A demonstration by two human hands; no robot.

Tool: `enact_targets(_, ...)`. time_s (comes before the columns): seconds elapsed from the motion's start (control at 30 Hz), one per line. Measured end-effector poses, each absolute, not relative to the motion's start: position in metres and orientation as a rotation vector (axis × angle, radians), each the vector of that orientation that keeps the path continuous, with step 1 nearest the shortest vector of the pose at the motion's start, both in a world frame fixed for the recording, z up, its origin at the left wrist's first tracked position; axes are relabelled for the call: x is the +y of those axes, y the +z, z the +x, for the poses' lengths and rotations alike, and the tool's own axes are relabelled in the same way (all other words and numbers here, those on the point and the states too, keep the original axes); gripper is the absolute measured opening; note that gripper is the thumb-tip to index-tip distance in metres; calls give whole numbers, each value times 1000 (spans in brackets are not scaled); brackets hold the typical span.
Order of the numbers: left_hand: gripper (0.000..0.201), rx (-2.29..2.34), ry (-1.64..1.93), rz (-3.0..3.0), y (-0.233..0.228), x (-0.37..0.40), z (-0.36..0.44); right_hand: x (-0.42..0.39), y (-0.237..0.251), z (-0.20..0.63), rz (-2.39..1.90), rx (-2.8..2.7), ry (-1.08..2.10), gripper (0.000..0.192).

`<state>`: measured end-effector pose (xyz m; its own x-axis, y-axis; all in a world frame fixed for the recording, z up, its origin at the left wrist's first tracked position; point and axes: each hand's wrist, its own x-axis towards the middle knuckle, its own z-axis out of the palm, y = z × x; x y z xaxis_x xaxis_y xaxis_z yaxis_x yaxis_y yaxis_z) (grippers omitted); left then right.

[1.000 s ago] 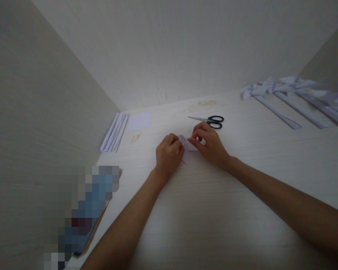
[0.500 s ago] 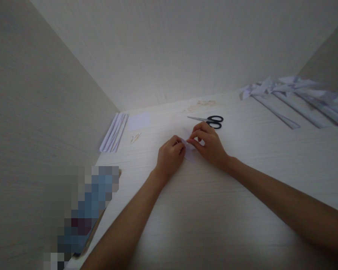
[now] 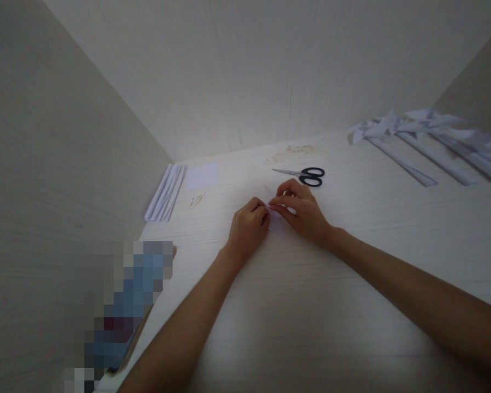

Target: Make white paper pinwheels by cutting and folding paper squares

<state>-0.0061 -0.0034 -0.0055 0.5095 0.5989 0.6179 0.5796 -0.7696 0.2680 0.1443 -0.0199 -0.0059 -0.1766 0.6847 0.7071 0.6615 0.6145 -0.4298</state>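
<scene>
Both hands meet at the middle of the pale wood-grain tabletop [image 3: 294, 305]. Curled almost closed, the left hand [image 3: 247, 229] pinches the left edge of a small folded piece of white paper [image 3: 275, 221]. With fingers bent and partly open, the right hand [image 3: 305, 210] presses fingertips on that paper's upper edge; it seems pinched there, though mostly hidden. Black-handled scissors [image 3: 306, 176] lie just beyond the right hand, untouched.
</scene>
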Motion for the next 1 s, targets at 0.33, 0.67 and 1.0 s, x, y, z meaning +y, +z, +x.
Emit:
enact_targets(0.33,11,1030,1153,2692,-6,-4,-6,-20,-6,145,-1062,-1940,11,13)
enact_targets(0.67,10,1057,1164,2700,-6,-5,-7,-17,-5,145,-1092,-1842,147,12)
enact_targets(1.0,10,1157,1172,2733,-4,-7,-8,-10,-4,147,-1129,-1727,362,12)
